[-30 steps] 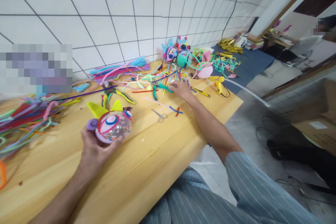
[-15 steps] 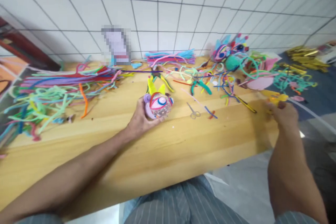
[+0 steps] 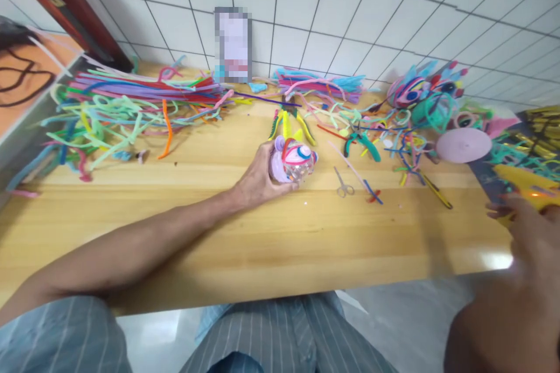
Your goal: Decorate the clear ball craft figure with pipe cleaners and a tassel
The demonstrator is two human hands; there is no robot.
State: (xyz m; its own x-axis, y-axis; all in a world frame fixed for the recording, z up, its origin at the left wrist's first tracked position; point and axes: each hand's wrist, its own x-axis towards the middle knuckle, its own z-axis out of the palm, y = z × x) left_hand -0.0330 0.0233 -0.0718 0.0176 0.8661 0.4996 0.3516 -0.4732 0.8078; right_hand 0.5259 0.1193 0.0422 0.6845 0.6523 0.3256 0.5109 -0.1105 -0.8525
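My left hand [image 3: 258, 179] is wrapped round a small craft figure [image 3: 296, 166], which has a big eye outlined in red, pink and blue. Two yellow points rise from its top, and its body is lilac with a clear, speckled part. At the right edge, my right hand [image 3: 531, 227] grips a yellow glue gun [image 3: 525, 183] with a small orange light glowing on it. The gun is cut off by the frame, and blur hides some of the fingers. Small scissors [image 3: 345, 188] lie on the table right of the figure.
Heaps of coloured pipe cleaners [image 3: 126, 122] cover the table's left back. Green-handled pliers [image 3: 362, 143], yellow-handled pliers [image 3: 308, 129] and a yellow cutter knife [image 3: 437, 191] lie beyond the figure. Finished-looking figures [image 3: 411, 90] stand near the tiled wall, by a pink disc [image 3: 464, 145].
My right hand has lifted the glue gun nearer and further right, so it looks larger. The view has swung, shifting the table items. My left hand still holds the figure, now tilted differently.
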